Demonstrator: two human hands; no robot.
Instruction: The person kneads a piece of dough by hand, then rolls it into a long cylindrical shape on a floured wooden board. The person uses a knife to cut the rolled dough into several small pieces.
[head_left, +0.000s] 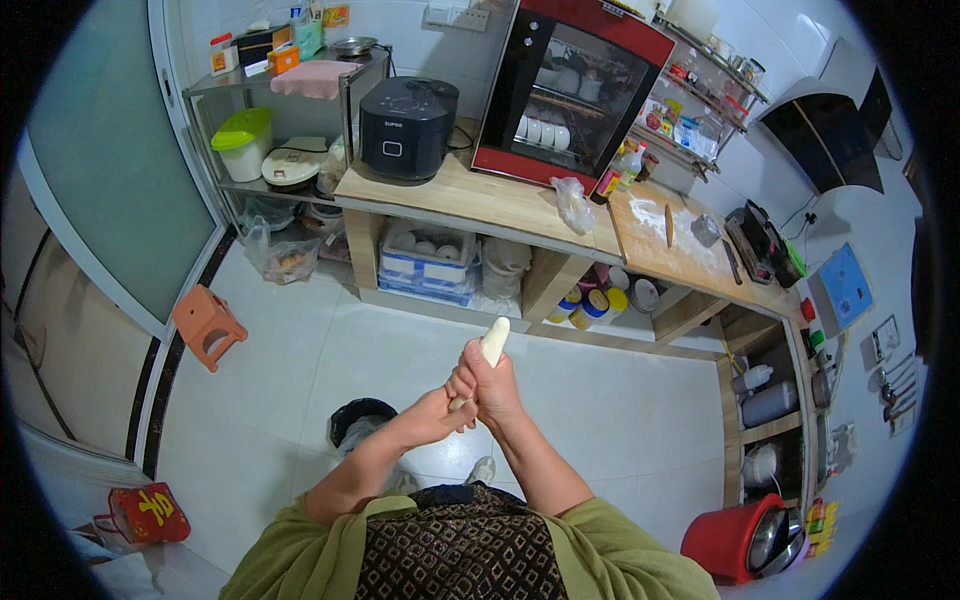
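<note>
A pale roll of dough (494, 342) is held in both hands out in front of my body, above the tiled floor. My right hand (490, 381) closes around its upper part, and a rounded end sticks out over the thumb. My left hand (442, 411) grips the lower part just beside it, the two hands touching; the dough's lower end is mostly hidden by the fingers. Farther off, on the counter at the upper right, a floured wooden board (637, 244) bears a small wooden rolling pin (669, 226), a metal container (705, 230) and a knife (732, 262).
A wooden counter (480, 196) runs ahead with a dark rice cooker (409, 129) and a red-framed dish cabinet (574, 90). On the floor are a black bin (360, 414) near my feet, an orange stool (207, 324) at left and a red bucket (718, 538) at right.
</note>
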